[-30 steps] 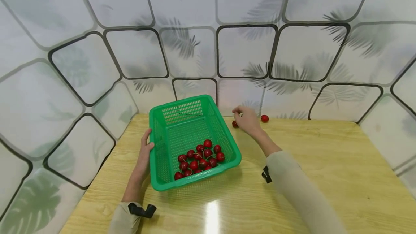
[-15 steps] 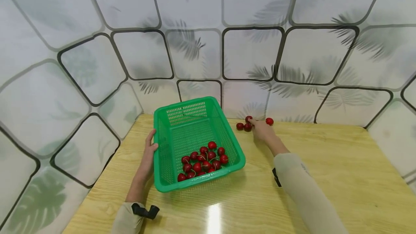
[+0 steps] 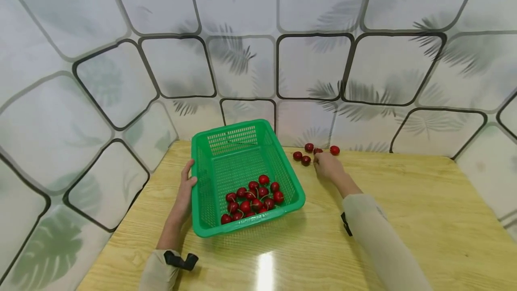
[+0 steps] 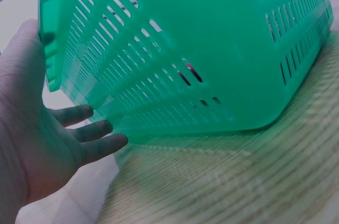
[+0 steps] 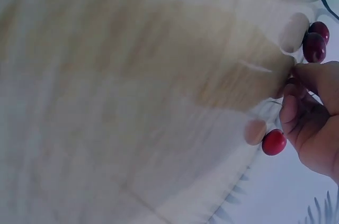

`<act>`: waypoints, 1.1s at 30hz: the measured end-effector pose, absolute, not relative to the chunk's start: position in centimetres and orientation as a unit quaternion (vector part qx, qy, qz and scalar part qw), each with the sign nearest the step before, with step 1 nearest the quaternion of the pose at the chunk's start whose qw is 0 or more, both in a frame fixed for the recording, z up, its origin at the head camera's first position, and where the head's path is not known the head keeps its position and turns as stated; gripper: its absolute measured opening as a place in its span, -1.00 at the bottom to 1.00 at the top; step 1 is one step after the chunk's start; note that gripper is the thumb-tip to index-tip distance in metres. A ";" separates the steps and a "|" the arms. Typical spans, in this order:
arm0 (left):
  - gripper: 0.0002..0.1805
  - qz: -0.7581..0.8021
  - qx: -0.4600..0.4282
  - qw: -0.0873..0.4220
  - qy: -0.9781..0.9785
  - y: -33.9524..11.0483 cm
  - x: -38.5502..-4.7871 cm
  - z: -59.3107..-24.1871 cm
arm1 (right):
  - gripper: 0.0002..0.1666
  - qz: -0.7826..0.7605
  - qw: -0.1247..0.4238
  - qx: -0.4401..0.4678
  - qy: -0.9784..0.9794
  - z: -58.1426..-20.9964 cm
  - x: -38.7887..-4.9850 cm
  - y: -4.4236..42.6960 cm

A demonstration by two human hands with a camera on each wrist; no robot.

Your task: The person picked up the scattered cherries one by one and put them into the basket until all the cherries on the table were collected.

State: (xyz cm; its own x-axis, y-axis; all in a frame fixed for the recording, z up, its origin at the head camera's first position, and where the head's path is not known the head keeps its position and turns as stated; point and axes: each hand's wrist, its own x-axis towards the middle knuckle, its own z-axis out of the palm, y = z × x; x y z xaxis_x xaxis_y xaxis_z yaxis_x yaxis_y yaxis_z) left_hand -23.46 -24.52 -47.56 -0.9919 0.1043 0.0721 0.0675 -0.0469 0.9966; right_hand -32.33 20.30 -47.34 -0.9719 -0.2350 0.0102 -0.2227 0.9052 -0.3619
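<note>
A green plastic basket (image 3: 248, 158) with slotted walls holds many red cherries (image 3: 245, 206) heaped at its near end. My left hand (image 3: 183, 194) rests against the basket's left side, fingertips at the rim. In the left wrist view three fingers (image 4: 98, 149) of it reach out straight beside the slotted wall. At the back of the table my right hand (image 3: 329, 168) has its fingertips together; in the right wrist view they pinch a dark cherry (image 5: 291, 80), mostly hidden. Close by lie loose cherries (image 3: 305, 160), and a brighter red cherry (image 3: 335, 150) sits to the right.
A pale wall (image 3: 311, 66) with dark outlines and leaf prints rises directly behind the loose cherries. The light wooden table (image 3: 404, 210) extends to the right and toward the front. Black straps (image 3: 181, 261) circle both sleeves.
My right hand has moved right from beside the basket to the loose cherries. The nearest cherry has shifted slightly left and forward since half a second ago. The left hand stays at the basket.
</note>
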 end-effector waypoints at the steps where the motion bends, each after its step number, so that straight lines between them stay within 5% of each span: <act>1: -0.34 0.721 0.062 0.013 0.690 -24.5 -23.5 -47.5 | -0.85 -0.188 0.013 -0.117 0.975 -47.3 -32.2 20.4; 9: -0.35 0.718 0.062 0.014 0.693 -24.7 -23.5 -47.7 | -0.76 -0.238 -0.007 -0.076 0.968 -47.1 -31.6 19.9; 16: -0.35 0.722 0.068 0.012 0.689 -24.7 -23.5 -47.9 | -0.25 -0.206 0.002 -0.053 0.977 -46.9 -31.4 18.1; 24: -0.34 0.719 0.068 0.007 0.691 -24.6 -23.6 -48.0 | -0.59 -0.173 -0.021 -0.074 0.982 -47.3 -31.6 17.2; 33: -0.36 0.712 0.072 0.009 0.698 -24.8 -23.6 -48.1 | -0.70 -0.217 -0.067 -0.067 0.972 -47.3 -31.4 18.3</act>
State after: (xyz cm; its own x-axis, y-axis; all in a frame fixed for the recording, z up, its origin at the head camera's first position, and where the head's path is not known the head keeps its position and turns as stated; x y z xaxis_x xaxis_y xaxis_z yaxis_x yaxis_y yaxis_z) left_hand -23.60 -24.79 -48.14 -0.9894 0.1133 0.0909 0.0886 -0.0255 0.9957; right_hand -31.35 18.32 -47.28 -0.9820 -0.1021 0.1589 -0.1600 0.8970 -0.4121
